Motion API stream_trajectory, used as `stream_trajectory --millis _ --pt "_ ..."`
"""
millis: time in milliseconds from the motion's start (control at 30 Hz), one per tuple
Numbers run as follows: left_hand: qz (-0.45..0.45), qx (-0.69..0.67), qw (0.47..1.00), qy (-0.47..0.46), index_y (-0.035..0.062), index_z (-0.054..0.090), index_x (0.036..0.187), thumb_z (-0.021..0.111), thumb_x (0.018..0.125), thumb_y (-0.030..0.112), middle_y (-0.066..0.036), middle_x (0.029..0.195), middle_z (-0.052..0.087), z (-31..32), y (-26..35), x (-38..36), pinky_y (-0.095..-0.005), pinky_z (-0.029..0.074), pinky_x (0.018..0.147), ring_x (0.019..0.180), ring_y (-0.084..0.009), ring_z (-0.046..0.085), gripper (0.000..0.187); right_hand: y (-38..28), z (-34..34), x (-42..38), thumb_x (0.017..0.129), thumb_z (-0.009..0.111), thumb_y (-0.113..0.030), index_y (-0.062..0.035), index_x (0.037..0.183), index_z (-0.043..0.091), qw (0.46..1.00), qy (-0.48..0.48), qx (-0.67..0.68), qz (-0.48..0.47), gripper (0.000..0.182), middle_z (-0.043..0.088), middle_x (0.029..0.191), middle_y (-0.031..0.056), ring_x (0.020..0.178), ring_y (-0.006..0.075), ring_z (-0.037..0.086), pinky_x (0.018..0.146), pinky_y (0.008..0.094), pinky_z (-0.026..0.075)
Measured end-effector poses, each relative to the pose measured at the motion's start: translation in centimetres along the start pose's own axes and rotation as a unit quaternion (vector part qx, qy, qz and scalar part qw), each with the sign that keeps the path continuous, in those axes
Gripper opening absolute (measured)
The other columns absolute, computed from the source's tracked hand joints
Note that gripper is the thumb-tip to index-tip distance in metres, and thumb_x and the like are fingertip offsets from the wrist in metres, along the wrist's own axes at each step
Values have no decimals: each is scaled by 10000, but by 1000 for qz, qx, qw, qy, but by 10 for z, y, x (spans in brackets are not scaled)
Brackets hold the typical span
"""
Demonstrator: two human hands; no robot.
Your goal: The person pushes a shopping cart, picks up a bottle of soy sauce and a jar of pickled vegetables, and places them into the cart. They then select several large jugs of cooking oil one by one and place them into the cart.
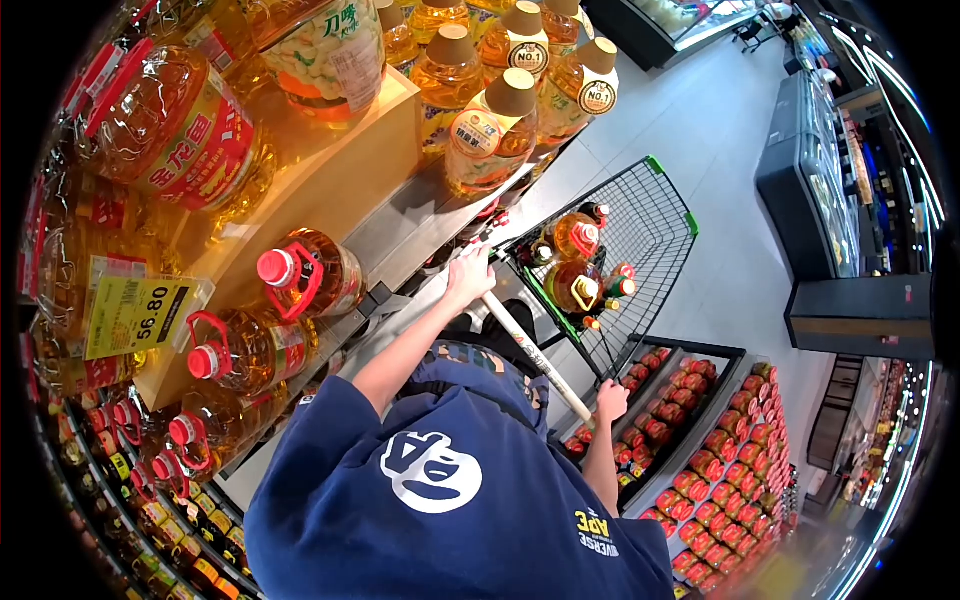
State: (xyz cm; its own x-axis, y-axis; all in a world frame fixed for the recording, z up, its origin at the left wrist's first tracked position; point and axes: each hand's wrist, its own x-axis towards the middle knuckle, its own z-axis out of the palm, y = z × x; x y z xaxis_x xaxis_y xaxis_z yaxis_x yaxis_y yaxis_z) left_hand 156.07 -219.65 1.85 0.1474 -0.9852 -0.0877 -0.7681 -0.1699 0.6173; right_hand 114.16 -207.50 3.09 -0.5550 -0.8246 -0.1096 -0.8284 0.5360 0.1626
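In the head view, my left hand (pixel 470 276) is wrapped around the left part of a pale shopping cart handle (pixel 527 346). My right hand (pixel 611 400) is closed at the handle's other end, with the fingers partly hidden. Ahead of the handle is the wire shopping cart (pixel 650 215), with green corners. Inside, near its handle end, are a large oil bottle (pixel 576 236), a second large bottle (pixel 574 287) and several smaller bottles with dark, red, green or yellow caps.
To the left, a shelf (pixel 350 165) bears large oil bottles (pixel 190 130) and a yellow price tag (pixel 138 314). On the right stands a display of red-lidded jars (pixel 735 450). A freezer cabinet (pixel 805 165) lies beyond the grey tiled floor (pixel 715 130).
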Motion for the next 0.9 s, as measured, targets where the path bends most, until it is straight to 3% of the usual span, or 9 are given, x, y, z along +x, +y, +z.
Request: stream_trajectory --millis 133,300,333,400,500,600,700,800,900 --pt "-14 -9 999 -33 70 523 1225 591 674 132 -140 1005 651 1 -4 -1 -431 530 679 821 -322 661 558 1 0 -1 892 418 -427 -41 905 692 1000 -3 -4 5 474 617 992 190 828 389 641 739 478 511" --pt "-1 -12 1000 -21 62 509 1130 595 659 145 -132 968 622 7 -8 -2 -423 507 678 879 -305 636 486 -3 -5 -3 885 389 -449 -50 914 694 999 -29 -4 27 503 624 1025 183 877 391 637 783 476 502" --pt "-3 -3 1000 -2 113 520 1235 590 657 124 -81 1052 645 12 -11 -2 -406 519 708 888 -287 644 582 1 1 -2 885 392 -450 -51 910 696 1000 -20 1 16 502 627 1023 181 871 390 641 771 480 506" --pt "-9 10 1000 -16 96 520 1226 589 661 121 -89 1108 630 16 -13 -1 -390 518 743 934 -268 640 570 7 9 -2 885 397 -406 -64 897 702 1000 14 7 -10 459 619 941 184 769 376 637 697 479 509" --pt "-15 -8 999 -45 82 513 1236 587 676 129 -110 1163 604 22 -18 1 -386 515 773 972 -272 631 567 10 11 -2 892 405 -421 -59 903 697 1000 8 2 -14 465 618 944 190 787 381 636 697 484 509" --pt "-1 3 1000 -26 74 490 1244 573 693 157 -145 1042 622 15 -14 -2 -412 507 709 904 -293 632 564 6 3 -6 903 373 -477 -55 976 697 999 -30 11 4 537 631 1030 211 893 398 638 785 484 507" --pt "2 10 999 -33 78 495 1241 563 720 157 -134 1079 622 5 -9 -6 -409 514 716 933 -290 634 531 8 -3 -8 911 361 -475 -98 1081 687 998 -60 21 7 527 619 1095 216 967 388 625 833 471 498" --pt "-18 6 998 -66 82 503 1235 553 747 163 -122 1098 625 1 -8 -7 -411 521 719 940 -292 638 497 7 -7 -12 917 353 -471 -107 1090 685 997 -73 29 13 522 613 1112 220 978 393 621 841 472 495" --pt "-2 -6 1000 -23 108 525 1217 545 784 211 -123 1067 635 8 -14 -10 -429 518 738 907 -309 649 446 11 -9 -16 923 353 -478 -109 1115 668 996 -79 37 -3 521 585 1148 211 978 401 614 842 488 488"
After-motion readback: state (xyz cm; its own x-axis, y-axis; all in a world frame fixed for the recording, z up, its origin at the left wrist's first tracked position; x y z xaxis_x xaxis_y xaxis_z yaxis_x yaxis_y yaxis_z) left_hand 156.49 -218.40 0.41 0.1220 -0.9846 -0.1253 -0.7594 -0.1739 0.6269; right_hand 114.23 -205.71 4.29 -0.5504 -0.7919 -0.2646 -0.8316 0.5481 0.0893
